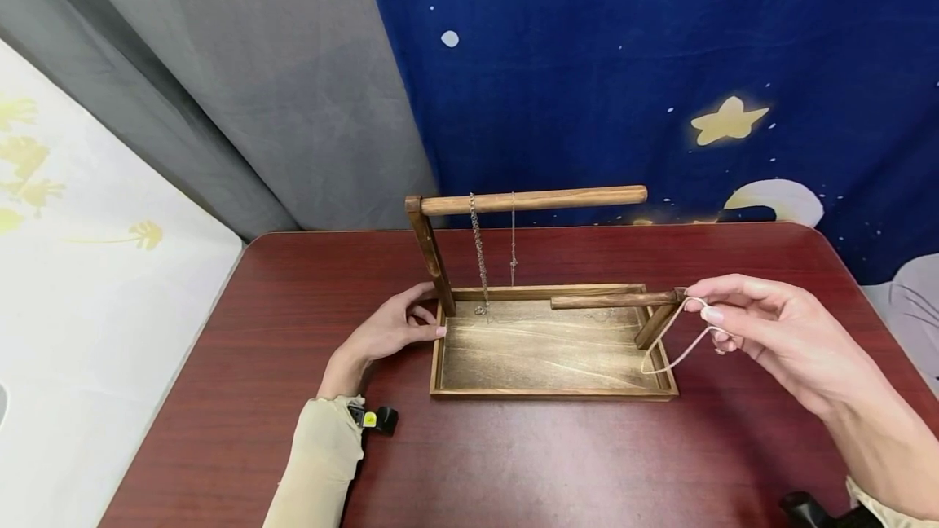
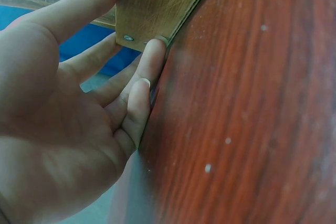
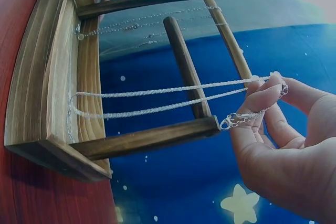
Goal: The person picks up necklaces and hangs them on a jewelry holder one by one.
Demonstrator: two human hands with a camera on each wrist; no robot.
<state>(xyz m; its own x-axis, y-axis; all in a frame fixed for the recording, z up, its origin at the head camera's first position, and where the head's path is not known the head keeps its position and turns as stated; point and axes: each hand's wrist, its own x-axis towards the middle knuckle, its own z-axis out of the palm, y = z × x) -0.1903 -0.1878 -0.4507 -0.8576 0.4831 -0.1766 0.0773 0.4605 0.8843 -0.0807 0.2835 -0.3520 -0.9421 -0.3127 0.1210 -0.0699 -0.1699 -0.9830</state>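
The right hand (image 1: 778, 341) pinches 1 silver chain necklace (image 3: 126, 95), its loop dangling beside the wooden jewelry stand's short bar (image 1: 612, 301); a slack pinch could drop it, or its clasp (image 3: 244, 116) might snag. The left hand (image 1: 389, 324), fingers loosely bent, touches the tray (image 1: 550, 394).

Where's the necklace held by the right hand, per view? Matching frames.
Head: necklace right of centre, hanging from the right hand, overlapping the right end of the tray.
Left wrist: not in it.
Right wrist: necklace across the middle, running left from the right hand towards the tray.
Shared landmark: tray; top centre in left wrist, left side in right wrist.
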